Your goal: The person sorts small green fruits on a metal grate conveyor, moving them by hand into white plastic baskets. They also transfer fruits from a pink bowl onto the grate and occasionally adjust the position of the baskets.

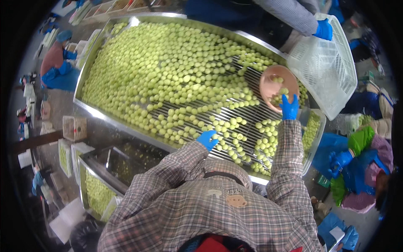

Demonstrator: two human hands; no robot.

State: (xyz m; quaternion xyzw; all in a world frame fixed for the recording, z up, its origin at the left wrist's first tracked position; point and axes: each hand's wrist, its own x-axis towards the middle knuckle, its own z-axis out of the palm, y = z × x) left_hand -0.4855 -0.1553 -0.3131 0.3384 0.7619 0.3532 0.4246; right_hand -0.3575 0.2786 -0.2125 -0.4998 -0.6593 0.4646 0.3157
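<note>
Many round green fruits (151, 63) cover a metal sorting table with a slatted bed (255, 110). My left hand (207, 140), in a blue glove, is at the table's near side, its fingertips touching a green fruit; whether it grips the fruit is unclear. Farther right, my right hand (290, 107), also gloved in blue, reaches over the near rim of a round pinkish-brown bowl (270, 83) with its fingers apart. Some green fruits lie in the bowl, close to these fingertips. The bowl rests tilted at the right end of the table.
Across the table, a co-worker's blue-gloved hand (324, 30) holds a white plastic crate (330, 69). A crate of green fruits (311, 135) stands by the table's right end. At left are a seated person (55, 63), a beige crate (74, 127) and a metal bin of fruits (97, 192).
</note>
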